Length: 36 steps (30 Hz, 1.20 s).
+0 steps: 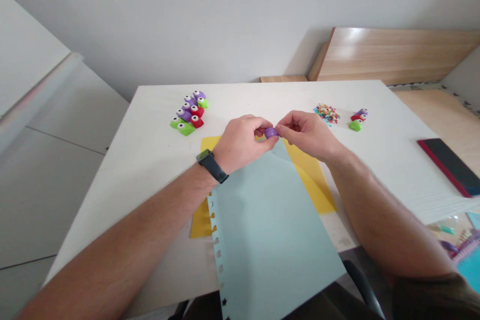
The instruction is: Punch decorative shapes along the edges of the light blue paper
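Note:
A small purple craft punch (270, 133) is gripped between the thumb and fingers of my left hand (245, 140), above the top of a light blue sheet of paper (277, 225). The thumb and index finger of my right hand (305, 130) are pinched together at the punch's right edge; any small bit between the fingertips is hidden. The blue sheet has a torn notebook edge on its left and star-shaped holes near the bottom. Beneath it lies a yellow sheet (317, 180).
Several purple, red and green punches (189, 112) stand at the table's left. Colourful confetti (327, 113) is piled at the right, beside three more punches (358, 119). A dark phone-like device with a red edge (452, 165) lies at the right edge of the white table (123, 160).

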Each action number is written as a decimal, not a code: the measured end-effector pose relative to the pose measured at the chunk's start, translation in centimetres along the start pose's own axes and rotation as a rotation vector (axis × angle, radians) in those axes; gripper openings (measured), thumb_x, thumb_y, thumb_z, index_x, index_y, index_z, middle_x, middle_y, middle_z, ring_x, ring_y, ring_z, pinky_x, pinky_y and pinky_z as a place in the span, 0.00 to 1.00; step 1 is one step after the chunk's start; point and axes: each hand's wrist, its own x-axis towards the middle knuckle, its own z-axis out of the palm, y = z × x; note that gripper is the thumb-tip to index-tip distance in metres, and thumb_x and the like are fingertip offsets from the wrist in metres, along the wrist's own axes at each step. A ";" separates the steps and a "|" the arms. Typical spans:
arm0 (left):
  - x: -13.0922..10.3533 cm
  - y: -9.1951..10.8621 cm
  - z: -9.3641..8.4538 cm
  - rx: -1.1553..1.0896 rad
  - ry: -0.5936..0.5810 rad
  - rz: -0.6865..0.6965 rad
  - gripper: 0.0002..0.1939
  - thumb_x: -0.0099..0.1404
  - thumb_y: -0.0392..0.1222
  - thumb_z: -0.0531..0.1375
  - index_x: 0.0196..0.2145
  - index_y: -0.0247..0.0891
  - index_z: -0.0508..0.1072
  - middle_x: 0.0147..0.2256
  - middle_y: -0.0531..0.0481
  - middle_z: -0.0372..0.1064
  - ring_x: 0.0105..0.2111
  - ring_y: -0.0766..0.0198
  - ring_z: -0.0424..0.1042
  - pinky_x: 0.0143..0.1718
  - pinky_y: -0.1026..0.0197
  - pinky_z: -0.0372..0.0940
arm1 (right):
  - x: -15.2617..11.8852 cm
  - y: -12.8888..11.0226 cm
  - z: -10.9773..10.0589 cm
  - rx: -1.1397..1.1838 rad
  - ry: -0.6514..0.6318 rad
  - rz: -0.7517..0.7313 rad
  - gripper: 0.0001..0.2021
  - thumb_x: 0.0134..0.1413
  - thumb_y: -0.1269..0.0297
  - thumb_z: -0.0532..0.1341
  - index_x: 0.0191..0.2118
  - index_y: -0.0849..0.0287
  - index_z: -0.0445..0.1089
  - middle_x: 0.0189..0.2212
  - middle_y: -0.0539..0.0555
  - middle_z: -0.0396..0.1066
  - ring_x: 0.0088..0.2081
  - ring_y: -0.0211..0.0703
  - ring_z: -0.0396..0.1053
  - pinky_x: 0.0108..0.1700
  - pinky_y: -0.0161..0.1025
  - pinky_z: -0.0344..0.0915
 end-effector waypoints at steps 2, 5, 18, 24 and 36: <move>0.0 0.0 0.0 0.000 0.002 -0.012 0.11 0.62 0.46 0.66 0.39 0.39 0.82 0.37 0.49 0.80 0.36 0.61 0.77 0.42 0.59 0.71 | 0.0 0.1 -0.1 0.015 -0.001 -0.006 0.12 0.57 0.55 0.66 0.35 0.59 0.77 0.28 0.51 0.76 0.28 0.38 0.68 0.30 0.36 0.60; 0.0 0.1 -0.1 0.009 0.000 -0.023 0.10 0.61 0.46 0.67 0.37 0.39 0.82 0.37 0.49 0.80 0.35 0.61 0.78 0.41 0.59 0.71 | 0.0 0.2 -0.2 0.031 -0.008 -0.012 0.12 0.56 0.54 0.67 0.35 0.59 0.78 0.28 0.52 0.77 0.29 0.39 0.69 0.30 0.37 0.61; 0.0 0.1 -0.2 -0.046 -0.035 -0.070 0.14 0.65 0.51 0.65 0.39 0.39 0.83 0.37 0.48 0.81 0.35 0.60 0.78 0.39 0.61 0.70 | 0.1 -0.1 0.0 0.047 0.022 -0.055 0.09 0.59 0.59 0.64 0.37 0.59 0.76 0.31 0.52 0.76 0.31 0.38 0.68 0.33 0.37 0.63; 0.0 0.0 -0.3 -0.301 -0.083 -0.182 0.20 0.68 0.57 0.62 0.43 0.38 0.82 0.39 0.46 0.82 0.37 0.60 0.79 0.39 0.62 0.71 | 0.0 -0.5 0.1 0.097 -0.011 -0.052 0.13 0.63 0.55 0.62 0.42 0.59 0.76 0.33 0.52 0.76 0.31 0.38 0.67 0.33 0.37 0.62; 0.2 -0.4 -0.1 -0.483 -0.110 -0.298 0.28 0.67 0.66 0.60 0.36 0.36 0.81 0.33 0.45 0.80 0.29 0.64 0.75 0.31 0.62 0.69 | -0.2 -0.8 -0.1 0.223 -0.108 -0.072 0.18 0.65 0.48 0.62 0.45 0.59 0.76 0.37 0.53 0.78 0.31 0.37 0.67 0.33 0.37 0.65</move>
